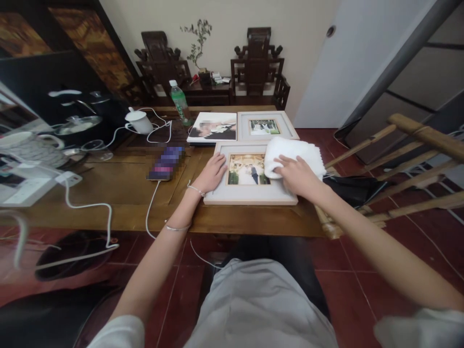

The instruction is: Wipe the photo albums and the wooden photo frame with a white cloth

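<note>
A light wooden picture frame (250,193) with a photo lies flat on the wooden table (119,193) in front of me. My left hand (213,173) rests flat on the frame's left border, fingers stretched out. My right hand (297,175) presses down on a white cloth (297,151) that covers the frame's upper right corner, its fingers lying on the cloth's near edge.
Behind lie a second framed photo (266,125) and an unframed print (213,127). A phone (166,163) on a white cable, a green bottle (180,101), a white mug (138,121), and teaware sit at the left. A bamboo chair (409,159) stands at the right.
</note>
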Motion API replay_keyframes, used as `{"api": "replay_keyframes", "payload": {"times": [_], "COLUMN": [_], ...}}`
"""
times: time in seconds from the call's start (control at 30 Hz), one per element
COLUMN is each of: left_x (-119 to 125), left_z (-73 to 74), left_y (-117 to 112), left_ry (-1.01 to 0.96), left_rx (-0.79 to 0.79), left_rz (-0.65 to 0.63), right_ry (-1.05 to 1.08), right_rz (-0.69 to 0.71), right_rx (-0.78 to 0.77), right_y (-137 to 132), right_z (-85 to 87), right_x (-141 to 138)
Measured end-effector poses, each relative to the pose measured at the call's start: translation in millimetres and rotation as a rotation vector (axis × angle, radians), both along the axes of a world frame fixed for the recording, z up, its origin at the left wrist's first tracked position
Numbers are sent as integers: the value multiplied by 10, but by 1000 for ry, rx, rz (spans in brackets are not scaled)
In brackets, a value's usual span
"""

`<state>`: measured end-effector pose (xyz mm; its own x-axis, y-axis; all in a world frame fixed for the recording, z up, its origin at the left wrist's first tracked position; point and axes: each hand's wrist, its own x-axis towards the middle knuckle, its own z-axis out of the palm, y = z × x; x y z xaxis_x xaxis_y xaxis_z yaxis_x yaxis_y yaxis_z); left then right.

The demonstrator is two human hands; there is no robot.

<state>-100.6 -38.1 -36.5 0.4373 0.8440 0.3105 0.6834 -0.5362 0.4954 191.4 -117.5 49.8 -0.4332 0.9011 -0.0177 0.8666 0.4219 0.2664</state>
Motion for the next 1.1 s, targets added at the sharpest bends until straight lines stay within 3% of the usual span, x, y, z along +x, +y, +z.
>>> {"api": "replay_keyframes", "payload": {"times": [0.13,0.23,0.4,0.57,0.67,0.9,1.0,1.1], "left_x": [1,10,27,26,30,57,67,67], "left_z": [-15,-5,53,80,71,30,21,14], "left_y": [11,-1,-62,-92,-85,-63,-56,-46], "left_ry": [-11,-16,-104,-134,-135,-139,-127,-109], "left_rx": [3,15,48,43,25,38,51,58], "left_rz": [10,25,77,81,80,84,100,111], "right_ry": [26,53,85,65,35,-96,-165,-197], "right_rz": [-23,22,193,133,82,-96,-47,55], "right_rx": [53,115,169,122,115,110,76,20], "right_y": [450,666,856,956,968,873,685,337], "right_z": [18,-4,-120,-191,-136,55,68,96], "right_x": [-42,-229,-815,-1104,-941,-134,46,53]}}
